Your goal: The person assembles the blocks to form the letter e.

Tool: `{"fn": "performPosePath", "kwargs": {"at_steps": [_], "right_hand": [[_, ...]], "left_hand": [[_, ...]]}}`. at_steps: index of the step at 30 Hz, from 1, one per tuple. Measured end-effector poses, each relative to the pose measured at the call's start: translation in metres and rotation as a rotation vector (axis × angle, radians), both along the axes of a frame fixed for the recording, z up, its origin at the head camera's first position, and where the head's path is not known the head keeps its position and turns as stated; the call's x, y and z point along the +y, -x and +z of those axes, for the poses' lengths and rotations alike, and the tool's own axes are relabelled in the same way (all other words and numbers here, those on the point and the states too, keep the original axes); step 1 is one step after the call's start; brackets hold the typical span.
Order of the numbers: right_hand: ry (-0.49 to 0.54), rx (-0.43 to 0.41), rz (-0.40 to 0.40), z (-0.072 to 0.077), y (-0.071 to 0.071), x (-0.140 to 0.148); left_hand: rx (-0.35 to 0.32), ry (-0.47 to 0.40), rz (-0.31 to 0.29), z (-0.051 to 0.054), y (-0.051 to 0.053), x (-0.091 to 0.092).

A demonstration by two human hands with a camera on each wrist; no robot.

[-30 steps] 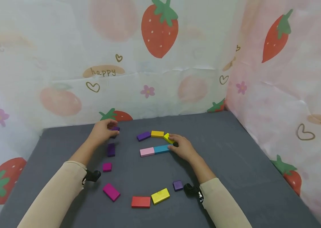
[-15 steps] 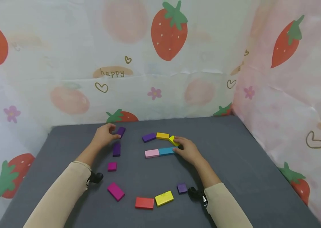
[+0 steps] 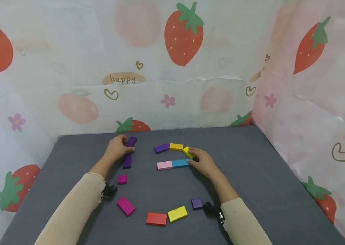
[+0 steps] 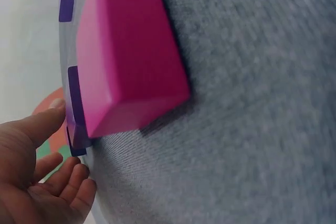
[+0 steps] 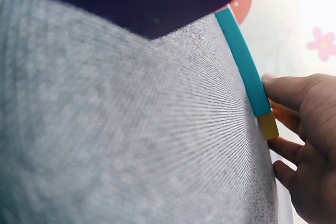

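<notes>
1. Left grip (image 3: 118,148): half-open around the far purple block (image 3: 133,140) on the table (image 3: 160,189), can't tell if pinching. Looks like lining-up; next probably wants a gentle nudge.
2. Right grip (image 3: 204,164): loosely curled at the blue block (image 3: 179,163) and neighbouring yellow block (image 3: 187,151), hold unclear.

Blue block (image 3: 179,163): right end hidden behind right hand (image 3: 204,162). Just beyond it, yellow block (image 3: 187,152) partly under the same hand. Well left of it, left hand (image 3: 117,148) overlaps far purple block (image 3: 132,141) and near purple block (image 3: 127,163); whether they touch, can't tell. Right wrist view: dark block (image 5: 152,1), cut by top edge, hides most of pink block (image 3: 164,165) at blue block's left end.
</notes>
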State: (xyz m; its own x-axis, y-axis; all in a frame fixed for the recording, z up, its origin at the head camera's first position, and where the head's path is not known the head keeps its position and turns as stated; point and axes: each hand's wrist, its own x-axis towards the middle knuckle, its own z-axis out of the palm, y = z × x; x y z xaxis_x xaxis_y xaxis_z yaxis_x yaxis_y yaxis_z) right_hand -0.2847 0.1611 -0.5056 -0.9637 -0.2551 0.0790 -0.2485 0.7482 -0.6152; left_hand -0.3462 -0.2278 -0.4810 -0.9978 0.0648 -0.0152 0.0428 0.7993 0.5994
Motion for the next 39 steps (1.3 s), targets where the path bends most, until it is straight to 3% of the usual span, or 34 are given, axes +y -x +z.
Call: {"fn": "performPosePath", "kwargs": {"at_steps": [8,39], "right_hand": [[0.012,-0.008,0.000,0.0002,-0.0008,0.0000],[0.014,0.021,0.007,0.0003,-0.0004,-0.0003]], "left_hand": [[0.018,-0.007,0.002,-0.0035,0.0018,0.0028],[0.033,0.004,0.050,-0.0013,0.0052,0.0072]]}}
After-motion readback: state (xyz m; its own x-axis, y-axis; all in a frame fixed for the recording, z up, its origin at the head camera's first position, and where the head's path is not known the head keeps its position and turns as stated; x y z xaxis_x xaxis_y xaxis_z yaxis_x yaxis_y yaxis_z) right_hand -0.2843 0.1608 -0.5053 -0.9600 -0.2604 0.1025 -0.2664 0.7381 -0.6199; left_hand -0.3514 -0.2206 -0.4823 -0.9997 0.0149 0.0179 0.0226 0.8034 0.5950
